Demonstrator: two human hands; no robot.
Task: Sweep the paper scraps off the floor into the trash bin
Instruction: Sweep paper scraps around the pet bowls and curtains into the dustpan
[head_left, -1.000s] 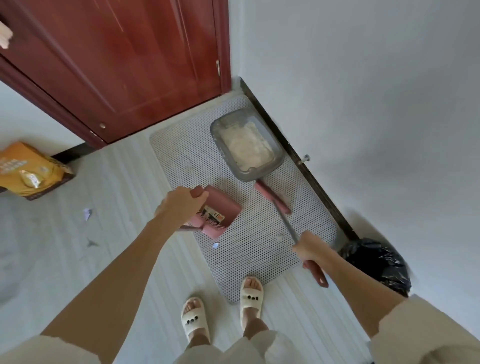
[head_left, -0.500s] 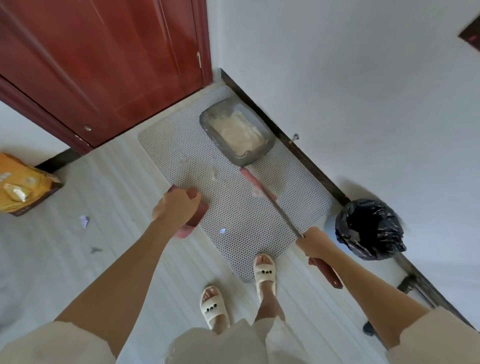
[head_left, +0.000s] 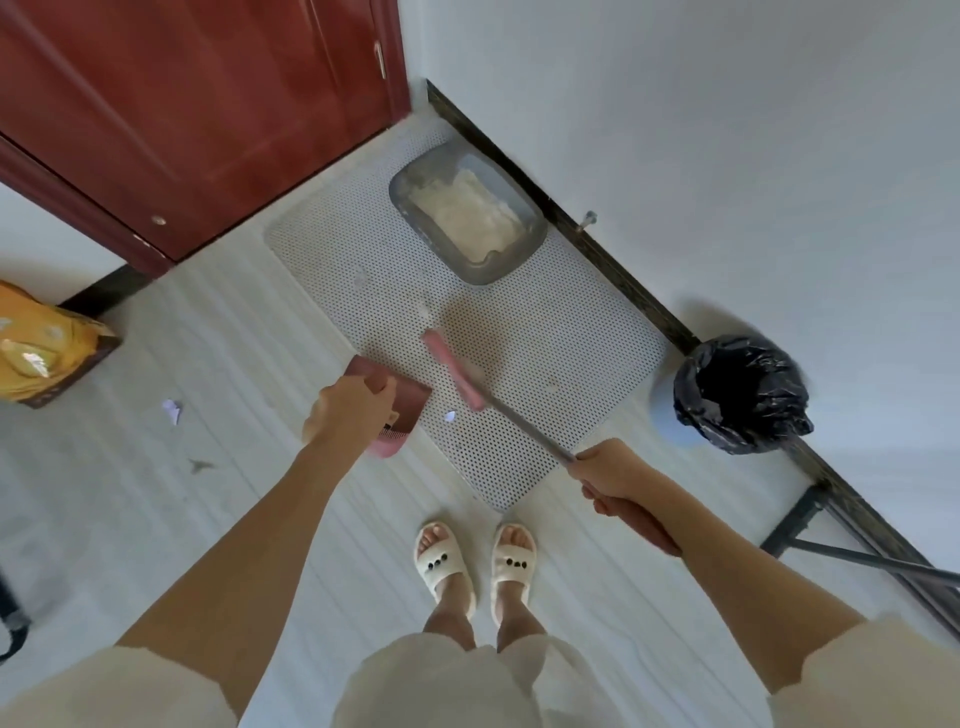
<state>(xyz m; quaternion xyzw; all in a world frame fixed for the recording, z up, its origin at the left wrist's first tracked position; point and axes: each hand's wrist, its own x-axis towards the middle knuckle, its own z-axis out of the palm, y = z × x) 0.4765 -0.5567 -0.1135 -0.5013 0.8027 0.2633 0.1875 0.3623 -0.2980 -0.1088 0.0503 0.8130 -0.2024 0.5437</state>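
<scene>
Broom (head_left: 453, 370) swung nearer, bristles blurred (left hand (head_left: 349, 410) hides dustpan (head_left: 402, 402) handle).

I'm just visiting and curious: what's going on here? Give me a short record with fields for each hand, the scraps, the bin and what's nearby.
left hand: left hand grips the pink plastic dustpan at the mat's edge
right hand: right hand holds the long-handled pink broom, its head on the mat
scraps: small white paper scrap on the grey perforated mat; another white paper scrap on the pale floor
bin: black-bagged trash bin by the wall
nearby: grey tray of pale litter; orange bag
</scene>
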